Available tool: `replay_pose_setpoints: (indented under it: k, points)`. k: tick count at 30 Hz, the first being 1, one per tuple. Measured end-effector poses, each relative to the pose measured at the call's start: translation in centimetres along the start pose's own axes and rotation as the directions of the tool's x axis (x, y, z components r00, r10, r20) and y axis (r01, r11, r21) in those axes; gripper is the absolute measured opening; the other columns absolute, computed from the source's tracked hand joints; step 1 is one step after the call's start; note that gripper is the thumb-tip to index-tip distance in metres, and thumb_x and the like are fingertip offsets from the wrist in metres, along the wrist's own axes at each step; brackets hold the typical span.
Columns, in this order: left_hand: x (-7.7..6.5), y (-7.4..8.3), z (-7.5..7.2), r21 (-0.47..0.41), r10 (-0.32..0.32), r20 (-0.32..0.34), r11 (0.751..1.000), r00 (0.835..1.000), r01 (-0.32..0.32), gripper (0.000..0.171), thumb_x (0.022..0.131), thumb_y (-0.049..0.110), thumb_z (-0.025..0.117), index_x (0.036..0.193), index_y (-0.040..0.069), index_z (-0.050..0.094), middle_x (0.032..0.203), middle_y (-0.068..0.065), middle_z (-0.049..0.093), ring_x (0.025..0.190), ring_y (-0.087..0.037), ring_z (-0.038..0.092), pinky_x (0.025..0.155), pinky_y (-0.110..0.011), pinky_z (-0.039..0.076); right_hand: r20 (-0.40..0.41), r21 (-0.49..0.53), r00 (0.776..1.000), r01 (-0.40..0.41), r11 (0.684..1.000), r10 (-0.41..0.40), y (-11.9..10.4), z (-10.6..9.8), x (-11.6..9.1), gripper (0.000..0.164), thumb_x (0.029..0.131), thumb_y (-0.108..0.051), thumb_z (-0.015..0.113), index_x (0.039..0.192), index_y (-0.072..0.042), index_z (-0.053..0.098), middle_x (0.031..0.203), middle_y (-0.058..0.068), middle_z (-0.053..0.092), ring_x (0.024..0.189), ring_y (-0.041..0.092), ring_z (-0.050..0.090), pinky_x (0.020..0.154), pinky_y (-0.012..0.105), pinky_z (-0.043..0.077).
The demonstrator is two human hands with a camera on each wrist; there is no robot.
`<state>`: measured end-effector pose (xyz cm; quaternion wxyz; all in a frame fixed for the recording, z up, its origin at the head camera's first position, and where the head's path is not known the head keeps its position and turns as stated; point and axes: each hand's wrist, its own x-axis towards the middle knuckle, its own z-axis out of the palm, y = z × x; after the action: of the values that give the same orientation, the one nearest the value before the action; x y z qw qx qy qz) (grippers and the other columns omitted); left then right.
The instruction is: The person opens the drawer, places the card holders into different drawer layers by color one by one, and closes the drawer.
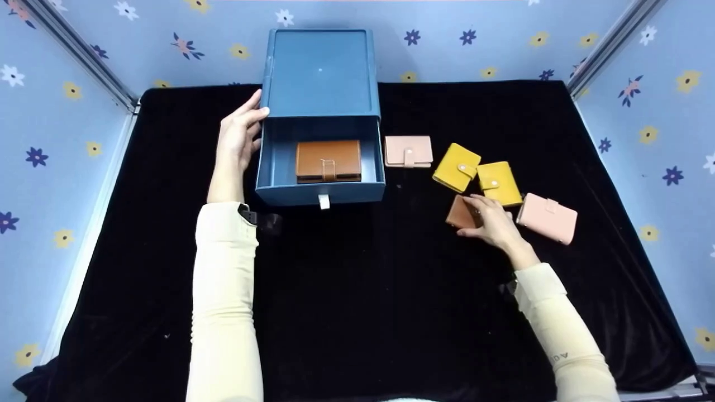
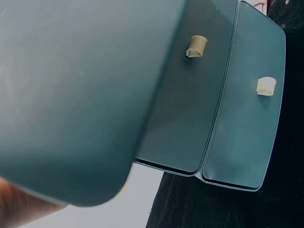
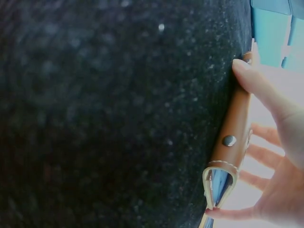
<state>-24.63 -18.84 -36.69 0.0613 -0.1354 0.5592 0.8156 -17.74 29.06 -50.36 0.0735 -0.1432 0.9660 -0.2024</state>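
My left hand (image 1: pixel 237 131) rests against the left side of a blue drawer cabinet (image 1: pixel 321 72), thumb on the top's front corner. Its top drawer (image 1: pixel 279 156) is pulled out, and a larger brown wallet (image 1: pixel 328 153) with a strap lies in it. Out on the black cloth, my right hand (image 1: pixel 494 220) grips a small brown card holder (image 1: pixel 459 215) between thumb and fingers. The right wrist view shows that card holder's (image 3: pixel 227 152) snap stud and a gap at its end with sleeves inside. Part of it is hidden under the hand in the head view.
Two yellow card holders (image 1: pixel 457 167) lie just beyond the right hand. One pink card holder (image 1: pixel 547 219) is to its right, another pink one (image 1: pixel 408 151) beside the drawer. Lower drawer fronts (image 2: pixel 242 109) with pull tabs are closed. Flowered panels (image 1: pixel 447 39) border the cloth.
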Motion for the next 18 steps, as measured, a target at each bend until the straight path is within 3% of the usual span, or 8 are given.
replay_pose_setpoints:
  k: [18]
  points:
    - [0.1,-0.1,0.0,-0.025,-0.003,0.006,1.000,1.000,0.003,0.058,0.077,0.012,0.067,0.130,0.024,0.047,0.138,0.007,0.035,0.126,-0.013,0.031,0.095,-0.036,0.030,-0.091,0.028,0.995,0.044,0.999,-0.041,-1.0,-0.2,-0.6,0.070,0.067,-0.033,0.077,0.127,-0.010,0.049,0.126,0.014,0.046,0.111,0.037,0.038,0.077,0.062,0.029]
